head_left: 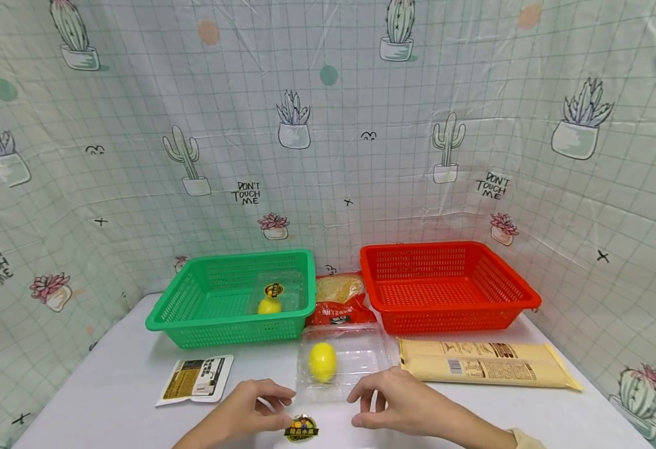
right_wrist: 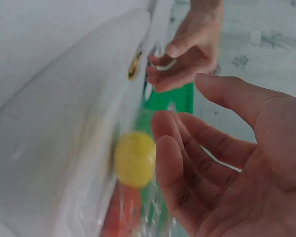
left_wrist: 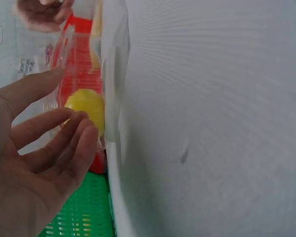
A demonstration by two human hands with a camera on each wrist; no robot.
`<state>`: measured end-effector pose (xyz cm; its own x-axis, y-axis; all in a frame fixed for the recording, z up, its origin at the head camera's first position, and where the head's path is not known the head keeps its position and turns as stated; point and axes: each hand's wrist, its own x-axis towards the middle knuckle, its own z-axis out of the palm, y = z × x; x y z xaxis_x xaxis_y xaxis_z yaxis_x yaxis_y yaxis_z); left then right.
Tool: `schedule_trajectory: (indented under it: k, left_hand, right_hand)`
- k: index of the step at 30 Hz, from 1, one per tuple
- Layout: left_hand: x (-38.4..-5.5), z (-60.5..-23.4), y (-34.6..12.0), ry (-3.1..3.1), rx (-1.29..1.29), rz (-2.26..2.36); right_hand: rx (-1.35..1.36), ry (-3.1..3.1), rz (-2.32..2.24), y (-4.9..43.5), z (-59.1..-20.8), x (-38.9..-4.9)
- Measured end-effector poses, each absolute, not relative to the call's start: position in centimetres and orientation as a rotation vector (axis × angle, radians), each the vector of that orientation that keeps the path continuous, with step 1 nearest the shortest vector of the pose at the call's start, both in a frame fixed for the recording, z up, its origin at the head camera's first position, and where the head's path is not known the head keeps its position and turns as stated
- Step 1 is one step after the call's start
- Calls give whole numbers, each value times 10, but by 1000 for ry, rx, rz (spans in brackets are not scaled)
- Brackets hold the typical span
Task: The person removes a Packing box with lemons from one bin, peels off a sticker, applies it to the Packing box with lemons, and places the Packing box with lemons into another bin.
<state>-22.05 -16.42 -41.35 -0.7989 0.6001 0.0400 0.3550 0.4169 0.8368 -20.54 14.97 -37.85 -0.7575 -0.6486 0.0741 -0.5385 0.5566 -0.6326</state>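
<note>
A clear plastic box (head_left: 361,362) lies on the table with a yellow lemon (head_left: 322,362) at its left side. Toward me extends its transparent lid, which carries a black-and-gold sticker (head_left: 301,428). My left hand (head_left: 254,406) is at the lid's left, its thumb near the sticker. Above the right side of the lid is my right hand (head_left: 398,399), fingers loosely bent. In the left wrist view, nothing shows between the left hand's thumb and fingers (left_wrist: 54,143). The right wrist view shows the right hand (right_wrist: 232,153) likewise holding nothing, with the lemon (right_wrist: 134,159) beyond its fingertips.
A green basket (head_left: 232,330) at back left contains another clear box with a lemon. A red basket (head_left: 451,318) stands at back right. Between them lies a red food bag (head_left: 342,312). Around the box are a flat packet (head_left: 196,379) and a long beige package (head_left: 485,363).
</note>
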Motion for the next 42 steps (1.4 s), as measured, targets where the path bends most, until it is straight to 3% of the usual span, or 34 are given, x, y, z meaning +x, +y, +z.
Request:
schedule_trajectory:
  k: [15,26,42]
  left_hand:
    - [-209,-409,-155,2555,781,854]
    - [-207,-408,-155,2706,1055,628]
    - [-204,-406,-150,2716,992,593]
  right_hand:
    - [-1158,2704,-629,94,-402,-206]
    - [-1202,2777,-480,75,-406,-209]
    - [-1242,2740,-423,68,-412,-215]
